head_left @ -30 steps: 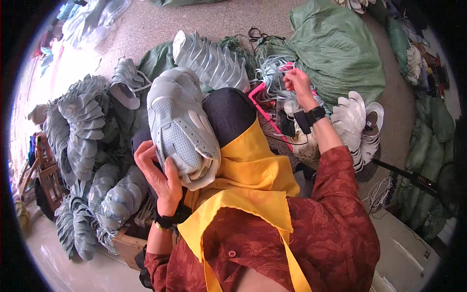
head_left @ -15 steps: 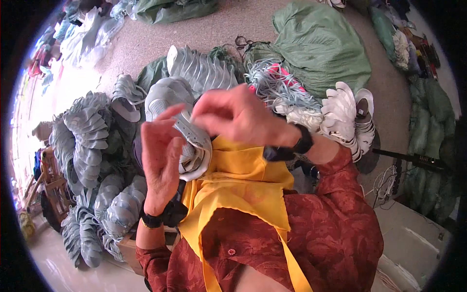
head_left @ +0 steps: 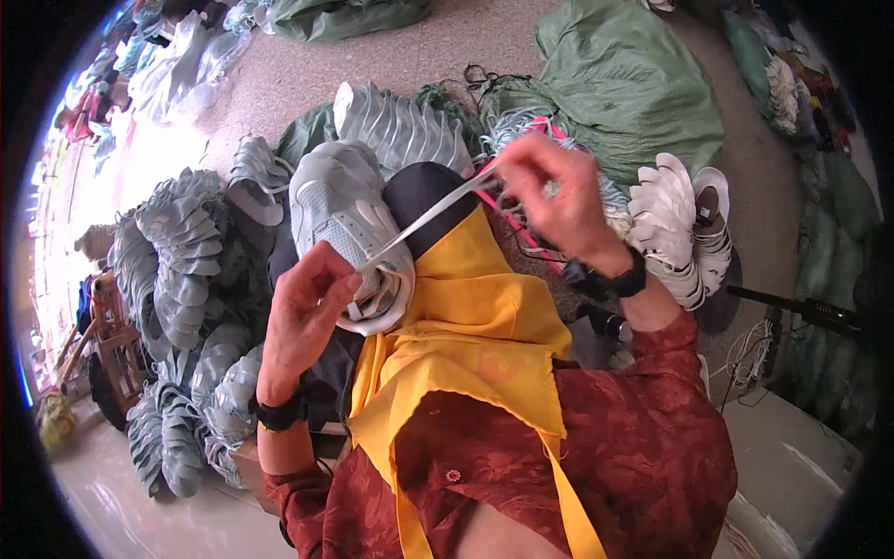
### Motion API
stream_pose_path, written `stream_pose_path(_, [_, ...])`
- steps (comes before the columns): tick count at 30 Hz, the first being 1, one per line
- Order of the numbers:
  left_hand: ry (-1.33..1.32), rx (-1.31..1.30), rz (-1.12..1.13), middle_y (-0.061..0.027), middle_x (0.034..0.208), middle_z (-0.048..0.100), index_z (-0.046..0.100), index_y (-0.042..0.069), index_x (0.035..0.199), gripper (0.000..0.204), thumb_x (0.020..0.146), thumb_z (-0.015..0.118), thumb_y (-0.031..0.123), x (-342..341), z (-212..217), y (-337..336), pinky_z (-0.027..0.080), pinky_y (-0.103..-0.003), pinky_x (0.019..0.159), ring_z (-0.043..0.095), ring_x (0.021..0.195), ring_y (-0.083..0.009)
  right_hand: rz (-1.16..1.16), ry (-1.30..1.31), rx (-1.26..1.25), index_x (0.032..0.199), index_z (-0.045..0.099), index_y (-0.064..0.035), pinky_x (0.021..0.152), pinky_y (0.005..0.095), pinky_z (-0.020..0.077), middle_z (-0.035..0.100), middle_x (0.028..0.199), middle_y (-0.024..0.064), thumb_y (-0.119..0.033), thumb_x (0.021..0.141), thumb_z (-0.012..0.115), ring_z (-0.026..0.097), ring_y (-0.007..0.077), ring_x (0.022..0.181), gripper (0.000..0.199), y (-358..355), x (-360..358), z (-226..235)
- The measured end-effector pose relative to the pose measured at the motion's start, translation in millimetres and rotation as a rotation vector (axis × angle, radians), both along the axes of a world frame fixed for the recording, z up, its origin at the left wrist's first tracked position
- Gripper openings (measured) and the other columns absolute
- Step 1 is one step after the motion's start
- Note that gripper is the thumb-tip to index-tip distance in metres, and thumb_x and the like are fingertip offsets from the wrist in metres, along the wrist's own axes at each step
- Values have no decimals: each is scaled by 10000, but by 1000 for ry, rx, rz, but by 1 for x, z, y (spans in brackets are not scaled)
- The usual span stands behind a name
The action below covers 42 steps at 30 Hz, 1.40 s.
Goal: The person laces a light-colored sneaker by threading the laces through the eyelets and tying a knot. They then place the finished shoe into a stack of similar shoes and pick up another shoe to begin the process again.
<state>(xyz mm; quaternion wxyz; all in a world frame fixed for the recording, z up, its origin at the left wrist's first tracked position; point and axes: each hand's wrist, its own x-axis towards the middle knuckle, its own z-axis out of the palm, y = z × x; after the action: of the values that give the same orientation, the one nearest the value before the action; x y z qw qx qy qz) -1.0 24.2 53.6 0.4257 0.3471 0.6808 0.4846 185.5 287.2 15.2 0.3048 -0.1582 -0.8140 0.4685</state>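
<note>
A light grey shoe upper (head_left: 337, 191) rests across my lap, its toe pointing away from me and its opening towards me. From its eyelet area a pale flat shoelace (head_left: 436, 209) runs taut, up and to the right. My right hand (head_left: 559, 200) pinches the far end, raised beyond my dark knee. At the near end, my left hand (head_left: 312, 298) has thumb and fingers closed on the lace beside the eyelets. Whether those fingertips also grip the upper is hidden. A yellow apron (head_left: 475, 307) covers my lap under the lace.
Stacked grey uppers (head_left: 172, 261) stand at the left, with another row (head_left: 400, 126) ahead. Loose laces (head_left: 521, 130) lie beyond my right hand, near a green sack (head_left: 633, 93). White uppers (head_left: 661, 219) sit at the right, close to a black bar (head_left: 792, 306).
My hands were close together over the upper. My right hand has moved away to the right, stretching the shoelace between them, and my left fingers have closed at the eyelets.
</note>
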Motion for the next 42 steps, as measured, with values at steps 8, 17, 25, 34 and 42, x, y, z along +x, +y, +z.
stream_pose_path(8, [-8, -44, -20, 46, 808, 524, 583, 13, 933, 93, 994, 631, 62, -16, 4, -12, 372, -213, 638, 446, 732, -26, -364, -50, -35, 965, 665, -28, 613, 237, 498, 683, 759, 10, -89, 971, 637, 636, 56, 689, 68, 77, 31, -44])
stream_pose_path(17, [114, 3, -56, 13, 861, 577, 621, 14, 912, 195, 974, 678, 189, -26, 4, -24, 415, -270, 781, 507, 851, -78, -486, -135, -74, 1019, 650, -55, 481, 236, 406, 695, 768, 18, -180, 1016, 609, 515, 53, 529, 131, 168, 57, -119])
stream_pose_path(25, [-66, 42, 89, 30, 817, 567, 605, 15, 891, 205, 999, 640, 186, -20, -9, -32, 421, -251, 721, 506, 785, -64, -653, -368, 3, 1003, 670, -71, 525, 301, 486, 742, 838, 46, -237, 959, 665, 616, 128, 549, 171, 244, 82, -167])
stream_pose_path(34, [257, 53, 154, 17, 808, 588, 638, 15, 918, 117, 967, 671, 116, 0, -26, -16, 434, -251, 709, 512, 767, -73, -38, -221, -136, 1128, 725, -32, 801, 252, 552, 751, 1047, 35, -75, 955, 674, 670, 86, 937, 185, 98, -52, -94])
stream_pose_path(42, [428, 132, 167, -76, 794, 618, 624, -12, 899, 110, 876, 713, 49, 8, -30, -7, 446, -331, 711, 549, 786, -215, 757, -306, -461, 1129, 659, 9, 622, 249, 531, 700, 855, 25, -76, 955, 675, 642, 65, 707, 195, -66, -89, -3])
